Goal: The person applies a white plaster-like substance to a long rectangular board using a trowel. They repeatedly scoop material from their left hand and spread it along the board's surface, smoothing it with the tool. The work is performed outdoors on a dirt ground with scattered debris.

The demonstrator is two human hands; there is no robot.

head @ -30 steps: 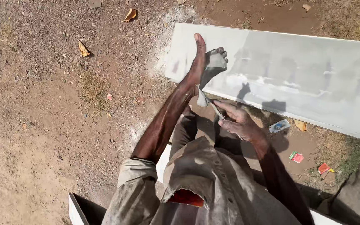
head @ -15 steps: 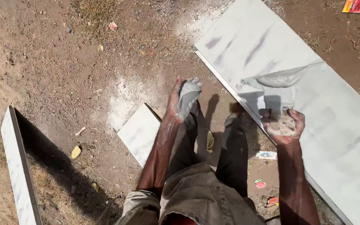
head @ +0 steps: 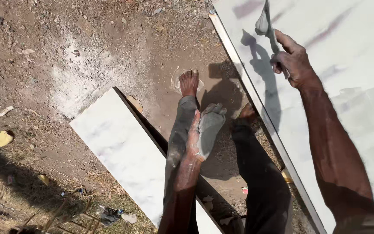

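Bare brown ground (head: 109,39), gritty with pebbles and dusted white in one patch, carries everything. At its upper right lies a large white marble slab (head: 351,65) with faint grey veins, its long near edge running from the top of the view down toward the lower right corner. Over that slab's upper part the right hand (head: 293,60) is closed around a putty knife (head: 268,27); the tool's long axis stands steeply, its grey-smeared blade pointing up and away from the person, handle hidden in the fist. Its shadow falls on the slab just to the left. The left hand (head: 204,130) is held flat and open above the legs, palm up, coated with grey paste, gripping nothing. Beneath it two legs in dark trousers stretch forward, one bare foot (head: 189,82) on the soil beside the slab's edge. A narrower white marble strip (head: 122,151) lies on the ground to the left, angled toward the lower edge. Yellow leaves (head: 4,138) and scraps lie at far left.
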